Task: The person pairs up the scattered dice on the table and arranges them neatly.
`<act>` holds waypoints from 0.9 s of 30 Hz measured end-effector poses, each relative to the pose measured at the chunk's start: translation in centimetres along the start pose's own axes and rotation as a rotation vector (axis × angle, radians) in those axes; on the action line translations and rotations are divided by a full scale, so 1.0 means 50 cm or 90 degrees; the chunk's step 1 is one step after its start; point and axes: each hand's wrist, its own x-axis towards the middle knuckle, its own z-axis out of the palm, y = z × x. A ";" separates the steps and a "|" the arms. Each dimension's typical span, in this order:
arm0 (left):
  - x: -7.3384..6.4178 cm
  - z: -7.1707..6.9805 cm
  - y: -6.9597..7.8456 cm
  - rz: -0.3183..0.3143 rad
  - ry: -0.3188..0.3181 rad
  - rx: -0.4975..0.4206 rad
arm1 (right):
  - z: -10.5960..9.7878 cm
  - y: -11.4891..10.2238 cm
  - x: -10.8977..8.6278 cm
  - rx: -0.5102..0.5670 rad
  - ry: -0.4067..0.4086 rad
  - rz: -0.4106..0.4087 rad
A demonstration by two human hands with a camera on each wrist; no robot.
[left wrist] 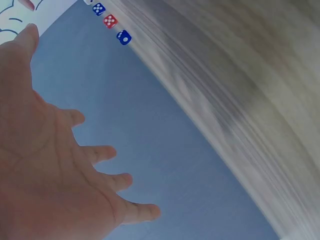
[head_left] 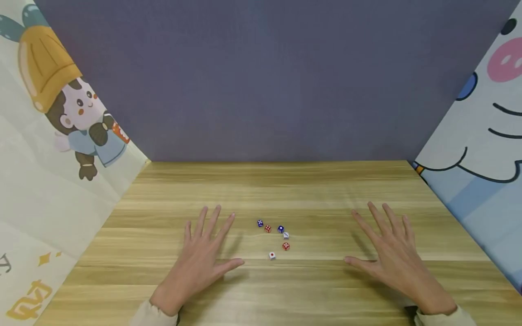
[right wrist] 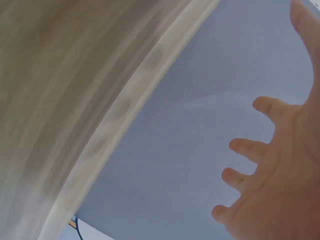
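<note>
Both hands look poised at a pause, with no handling of the dice under way. The left hand hovers over the worktop toward its left edge, the right hand toward its right edge; shadows beside them suggest both are raised. On each, the fingers are straight and spread apart, thumb pointing inward, holding nothing.

Six dice lie between the hands, about midway between the worktop's left and right edges and well apart from the far edge. The left blue die is closest to the left edge among those farther back; the far red die sits just beside it, then the right blue die. The white die is just beside that, on the near side; whether they touch, I cannot tell. The near red die comes next toward the near edge, and the near white die, one red pip up, lies nearest the person.

Taking up any die would call for lowering a hand, bringing it inward and pinching with thumb and fingertip; the left thumb is nearer the group.

No container shows; the dice rest directly on the worktop.
</note>
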 end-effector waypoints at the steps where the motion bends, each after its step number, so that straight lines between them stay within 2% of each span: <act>1: 0.001 0.000 0.000 0.001 -0.002 0.002 | 0.001 0.000 0.001 0.001 0.000 -0.002; 12: 0.007 -0.005 -0.008 0.001 -0.011 0.026 | 0.014 -0.003 0.012 0.010 -0.001 -0.021; 27: 0.008 -0.009 -0.008 -0.006 -0.027 0.019 | 0.012 -0.008 0.013 0.006 0.003 -0.032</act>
